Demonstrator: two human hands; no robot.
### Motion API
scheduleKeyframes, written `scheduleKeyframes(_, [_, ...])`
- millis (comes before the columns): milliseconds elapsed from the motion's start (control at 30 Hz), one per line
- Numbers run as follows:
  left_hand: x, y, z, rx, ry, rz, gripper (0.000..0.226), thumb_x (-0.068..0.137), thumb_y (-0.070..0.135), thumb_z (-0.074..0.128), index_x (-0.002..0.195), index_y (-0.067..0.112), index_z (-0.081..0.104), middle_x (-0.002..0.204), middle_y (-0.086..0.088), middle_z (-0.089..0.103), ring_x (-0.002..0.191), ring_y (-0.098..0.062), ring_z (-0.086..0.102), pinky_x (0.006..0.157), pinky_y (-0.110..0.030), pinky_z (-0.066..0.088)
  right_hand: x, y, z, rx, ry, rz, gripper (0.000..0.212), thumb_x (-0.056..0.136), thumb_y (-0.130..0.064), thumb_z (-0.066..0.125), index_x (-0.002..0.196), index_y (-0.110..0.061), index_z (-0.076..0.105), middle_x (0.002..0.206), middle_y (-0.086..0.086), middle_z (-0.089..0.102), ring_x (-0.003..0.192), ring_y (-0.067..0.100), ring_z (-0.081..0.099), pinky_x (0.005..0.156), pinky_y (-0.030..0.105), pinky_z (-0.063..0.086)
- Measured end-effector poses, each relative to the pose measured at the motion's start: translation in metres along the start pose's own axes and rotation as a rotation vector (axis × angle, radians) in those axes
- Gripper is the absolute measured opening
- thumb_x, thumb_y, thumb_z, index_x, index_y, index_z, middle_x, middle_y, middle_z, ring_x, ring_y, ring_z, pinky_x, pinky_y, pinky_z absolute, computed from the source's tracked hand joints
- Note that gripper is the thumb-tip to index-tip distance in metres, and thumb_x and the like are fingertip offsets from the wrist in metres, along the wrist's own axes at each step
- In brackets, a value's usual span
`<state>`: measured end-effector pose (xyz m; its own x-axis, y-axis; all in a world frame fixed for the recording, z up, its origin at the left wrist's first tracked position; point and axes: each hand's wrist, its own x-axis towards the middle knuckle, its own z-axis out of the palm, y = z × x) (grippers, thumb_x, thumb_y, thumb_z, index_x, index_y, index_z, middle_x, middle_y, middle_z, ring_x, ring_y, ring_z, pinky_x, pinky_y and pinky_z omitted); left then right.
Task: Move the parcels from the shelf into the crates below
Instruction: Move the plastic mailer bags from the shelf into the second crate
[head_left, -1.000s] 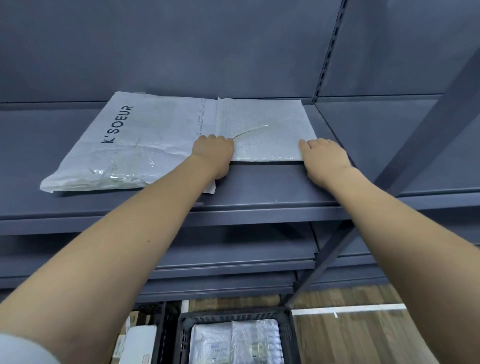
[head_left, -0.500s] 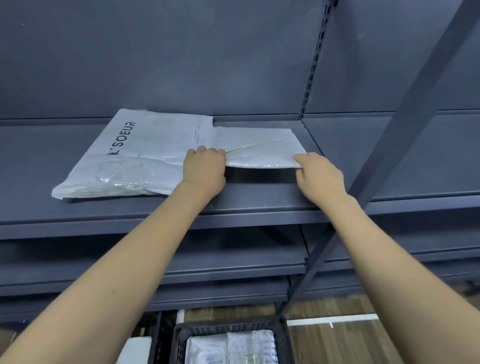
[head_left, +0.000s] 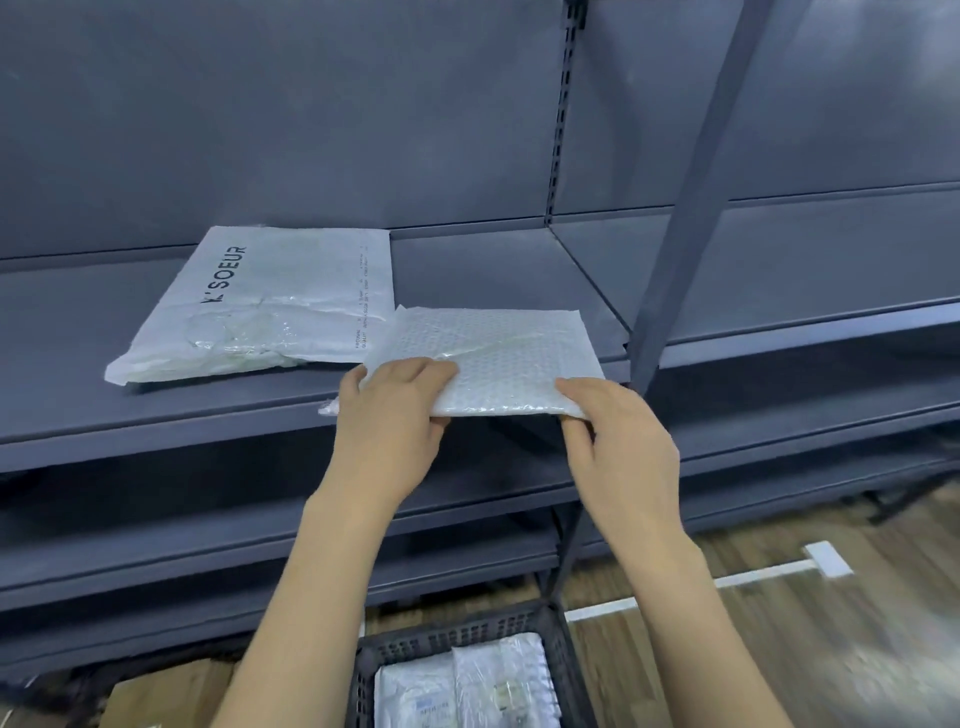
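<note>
Bubble mailer (head_left: 483, 358) overhanging shelf (head_left: 208, 415) front lip, pinched at near edge by left hand (head_left: 392, 421) and right hand (head_left: 618, 441); fingers curled beneath. Crate (head_left: 457, 631) at 6 o'clock, white parcel (head_left: 260, 306) at 10.

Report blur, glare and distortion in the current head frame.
Head view: wood floor at lower right is motion-smeared; the plastic of the white mailer shows glare; the shelf upright leans from wide-angle distortion; bubble mailer and both hands stay fairly sharp.
</note>
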<state>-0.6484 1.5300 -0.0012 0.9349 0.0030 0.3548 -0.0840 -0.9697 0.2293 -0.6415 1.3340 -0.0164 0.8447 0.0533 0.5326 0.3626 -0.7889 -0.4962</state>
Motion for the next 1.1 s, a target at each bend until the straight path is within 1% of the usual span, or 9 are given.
scheduleKeyframes(167, [-0.02, -0.001, -0.012, -0.052, 0.169, 0.079, 0.039, 0.074, 0.0, 0.073, 0.108, 0.018, 0.07, 0.108, 0.001, 0.071, 0.096, -0.024, 0.067, 0.085, -0.045, 0.043, -0.011, -0.007, -0.027, 0.082, 0.148, -0.02, 0.041, 0.082, -0.013, 0.071, 0.122, -0.014, 0.06, 0.119, -0.001, 0.062, 0.11, 0.015, 0.055, 0.086, 0.02, 0.04])
scheduleKeyframes(300, [-0.031, -0.003, -0.037, -0.063, 0.245, 0.095, 0.034, 0.078, 0.002, 0.071, 0.107, 0.019, 0.071, 0.104, -0.001, 0.072, 0.092, -0.027, 0.068, 0.082, -0.042, 0.043, -0.01, 0.006, -0.042, 0.153, 0.087, 0.158, 0.074, 0.084, -0.025, 0.071, 0.146, -0.017, 0.031, 0.144, -0.004, 0.041, 0.133, 0.011, 0.034, 0.102, 0.021, 0.03])
scheduleKeyframes(400, [-0.039, -0.014, -0.049, -0.069, 0.216, 0.175, 0.034, 0.078, 0.0, 0.069, 0.105, 0.021, 0.071, 0.103, 0.003, 0.07, 0.092, -0.025, 0.065, 0.079, -0.038, 0.037, -0.014, 0.013, -0.042, 0.1, -0.013, 0.173, 0.081, 0.085, -0.016, 0.07, 0.15, -0.017, 0.022, 0.154, -0.001, 0.028, 0.142, 0.014, 0.022, 0.114, 0.029, 0.022])
scheduleKeyframes(533, [-0.052, -0.025, -0.057, -0.099, 0.174, 0.246, 0.039, 0.073, 0.01, 0.056, 0.103, 0.03, 0.07, 0.102, 0.014, 0.065, 0.092, -0.014, 0.055, 0.078, -0.035, 0.031, -0.018, 0.015, -0.034, 0.03, -0.154, 0.012, 0.071, 0.082, 0.005, 0.061, 0.146, -0.016, 0.036, 0.152, 0.003, 0.034, 0.145, 0.025, 0.019, 0.116, 0.049, 0.022])
scheduleKeyframes(633, [-0.062, -0.032, -0.064, -0.19, 0.159, 0.234, 0.035, 0.078, 0.021, 0.049, 0.106, 0.037, 0.063, 0.105, 0.025, 0.058, 0.096, -0.01, 0.057, 0.081, -0.041, 0.042, -0.021, 0.015, -0.031, 0.056, -0.244, -0.064, 0.049, 0.085, 0.005, 0.059, 0.128, -0.019, 0.059, 0.136, -0.004, 0.054, 0.141, 0.019, 0.028, 0.118, 0.041, 0.02])
scheduleKeyframes(767, [-0.068, -0.034, -0.077, -0.237, 0.214, 0.141, 0.03, 0.079, 0.028, 0.052, 0.101, 0.022, 0.071, 0.1, 0.014, 0.068, 0.093, -0.018, 0.065, 0.083, -0.048, 0.049, -0.02, 0.006, -0.041, 0.134, -0.201, -0.119, 0.035, 0.083, 0.001, 0.059, 0.113, -0.016, 0.068, 0.114, -0.007, 0.066, 0.109, 0.012, 0.058, 0.102, 0.024, 0.039])
scheduleKeyframes(867, [-0.077, -0.032, -0.085, -0.29, 0.266, 0.042, 0.023, 0.081, 0.022, 0.062, 0.102, 0.017, 0.071, 0.097, 0.007, 0.071, 0.092, -0.02, 0.065, 0.084, -0.039, 0.048, -0.014, -0.003, -0.052, 0.207, -0.105, -0.185, 0.019, 0.087, -0.013, 0.061, 0.105, -0.018, 0.069, 0.103, -0.01, 0.066, 0.09, 0.001, 0.054, 0.076, 0.007, 0.039])
scheduleKeyframes(967, [-0.083, -0.03, -0.088, -0.357, 0.266, -0.074, 0.032, 0.085, 0.024, 0.069, 0.117, 0.022, 0.064, 0.106, 0.019, 0.064, 0.1, -0.014, 0.059, 0.089, -0.033, 0.045, -0.006, -0.013, -0.064, 0.17, -0.024, -0.293, 0.019, 0.092, -0.034, 0.053, 0.095, -0.019, 0.065, 0.088, -0.015, 0.061, 0.077, 0.001, 0.048, 0.071, 0.016, 0.036])
scheduleKeyframes(1100, [-0.085, -0.032, -0.088, -0.365, 0.198, -0.13, 0.053, 0.083, 0.032, 0.068, 0.132, 0.033, 0.048, 0.114, 0.02, 0.059, 0.107, -0.009, 0.054, 0.086, -0.03, 0.043, -0.001, -0.027, -0.075, 0.131, -0.011, -0.308, 0.012, 0.092, -0.033, 0.06, 0.089, -0.023, 0.052, 0.07, -0.021, 0.049, 0.062, 0.011, 0.041, 0.065, 0.019, 0.029])
